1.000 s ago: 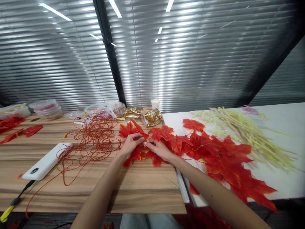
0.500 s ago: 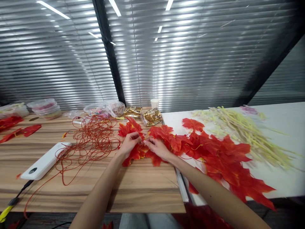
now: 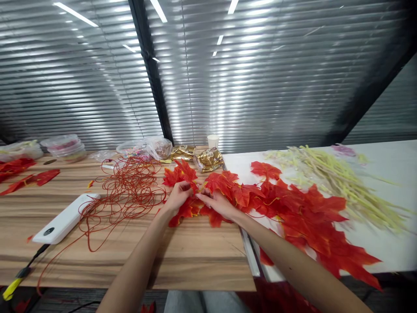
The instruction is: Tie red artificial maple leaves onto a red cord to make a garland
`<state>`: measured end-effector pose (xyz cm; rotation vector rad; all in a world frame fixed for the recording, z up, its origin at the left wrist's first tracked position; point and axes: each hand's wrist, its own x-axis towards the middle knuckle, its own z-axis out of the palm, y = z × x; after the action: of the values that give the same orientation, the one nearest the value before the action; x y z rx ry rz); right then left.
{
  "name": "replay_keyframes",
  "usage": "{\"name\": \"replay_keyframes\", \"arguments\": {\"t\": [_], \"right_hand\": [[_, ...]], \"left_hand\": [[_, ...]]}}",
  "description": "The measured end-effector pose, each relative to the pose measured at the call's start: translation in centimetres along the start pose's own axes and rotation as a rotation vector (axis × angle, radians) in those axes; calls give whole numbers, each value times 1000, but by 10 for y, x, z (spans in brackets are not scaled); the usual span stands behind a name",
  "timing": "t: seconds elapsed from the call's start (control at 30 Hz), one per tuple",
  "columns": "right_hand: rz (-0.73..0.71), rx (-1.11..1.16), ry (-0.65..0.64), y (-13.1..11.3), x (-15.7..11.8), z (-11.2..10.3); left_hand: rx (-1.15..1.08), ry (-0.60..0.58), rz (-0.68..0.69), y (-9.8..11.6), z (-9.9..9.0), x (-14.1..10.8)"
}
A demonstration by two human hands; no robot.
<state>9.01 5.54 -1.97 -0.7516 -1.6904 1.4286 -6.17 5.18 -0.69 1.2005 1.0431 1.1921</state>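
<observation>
Sharply lobed leaves (image 3: 296, 206), tangled red cord (image 3: 130, 187)

Both bare forearms reach forward and lean toward each other. The bare left forearm (image 3: 138, 256) enters at the bottom edge and climbs steeply rightward to a nearly straight wrist; the bare right forearm (image 3: 289, 261) slants in more flatly from the lower right, a small dark spot on its skin. The bare left grip (image 3: 179, 196) shows its back, fingers bent inward to a pinch. The bare right grip (image 3: 220, 203) points leftward, thumb and index finger forward. Their fingertips lie near each other; finer finger contact is too small to tell.
</observation>
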Motion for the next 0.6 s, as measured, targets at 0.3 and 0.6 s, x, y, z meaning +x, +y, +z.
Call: {"name": "replay_keyframes", "arguments": {"t": [0.3, 0.6], "right_hand": [[3, -4, -2, 4, 1, -1], [34, 101, 4, 1, 1, 1]], "left_hand": [[41, 5, 42, -3, -5, 3], [15, 54, 30, -4, -3, 3]]}}
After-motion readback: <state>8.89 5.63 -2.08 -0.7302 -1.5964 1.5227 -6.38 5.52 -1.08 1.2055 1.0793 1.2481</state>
